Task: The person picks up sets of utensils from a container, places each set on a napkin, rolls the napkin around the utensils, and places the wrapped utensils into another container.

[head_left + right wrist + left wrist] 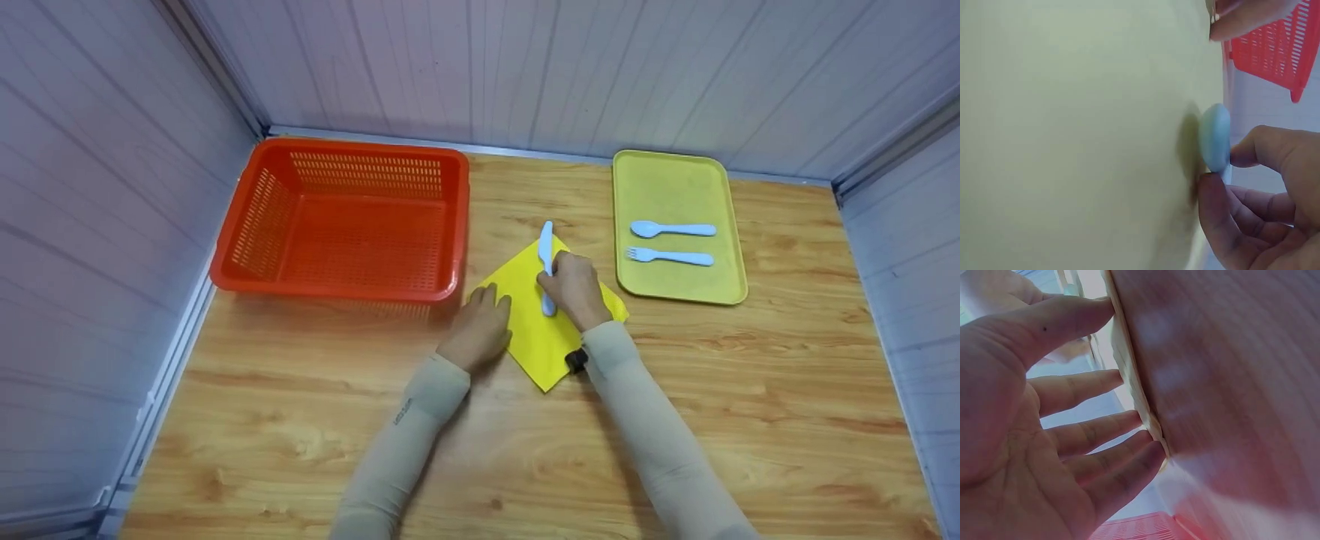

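Pale-blue plastic knife (546, 246) is over the bright-yellow square sheet (532, 337), pinched in the right hand (577, 289). Left hand (478, 330) has its fingers loosely spread, tips at the sheet's edge. Red slotted plastic basket (461, 225)'s just left.

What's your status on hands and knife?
Right hand pinches pale blue knife over yellow sheet. Left hand touches sheet's left side. No obstruction seen around knife.
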`<action>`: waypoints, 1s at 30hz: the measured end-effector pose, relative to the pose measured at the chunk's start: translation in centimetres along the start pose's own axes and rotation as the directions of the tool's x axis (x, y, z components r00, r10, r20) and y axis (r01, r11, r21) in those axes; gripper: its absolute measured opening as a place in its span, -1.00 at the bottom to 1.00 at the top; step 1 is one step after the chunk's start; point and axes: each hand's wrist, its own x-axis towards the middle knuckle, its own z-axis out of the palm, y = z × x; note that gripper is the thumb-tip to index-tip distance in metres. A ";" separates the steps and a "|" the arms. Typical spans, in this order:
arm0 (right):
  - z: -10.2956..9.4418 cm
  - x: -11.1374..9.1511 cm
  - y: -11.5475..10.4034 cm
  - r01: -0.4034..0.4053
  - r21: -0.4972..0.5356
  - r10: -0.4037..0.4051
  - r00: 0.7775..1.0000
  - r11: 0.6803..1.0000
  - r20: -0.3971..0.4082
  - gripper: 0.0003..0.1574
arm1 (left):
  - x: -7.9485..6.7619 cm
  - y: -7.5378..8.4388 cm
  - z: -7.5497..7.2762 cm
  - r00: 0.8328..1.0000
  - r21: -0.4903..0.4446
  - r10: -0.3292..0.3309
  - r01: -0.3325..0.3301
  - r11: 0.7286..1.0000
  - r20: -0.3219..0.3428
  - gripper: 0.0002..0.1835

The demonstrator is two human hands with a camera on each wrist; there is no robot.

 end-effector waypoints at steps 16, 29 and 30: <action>0.8 0.1 -0.8 0.026 -0.076 -0.027 1.000 0.997 -0.012 -0.69 | 0.3 0.3 0.0 0.999 -0.019 -0.035 0.036 0.999 0.037 -0.38; 0.7 -0.2 -0.6 0.048 -0.076 -0.048 0.999 0.996 -0.001 -0.68 | 0.0 0.2 0.2 0.999 -0.017 -0.033 0.033 0.999 0.036 -0.39; 0.7 -0.3 -0.6 0.045 -0.074 -0.045 0.999 0.996 0.002 -0.68 | 0.0 0.2 0.3 0.999 -0.018 -0.030 0.030 0.999 0.031 -0.39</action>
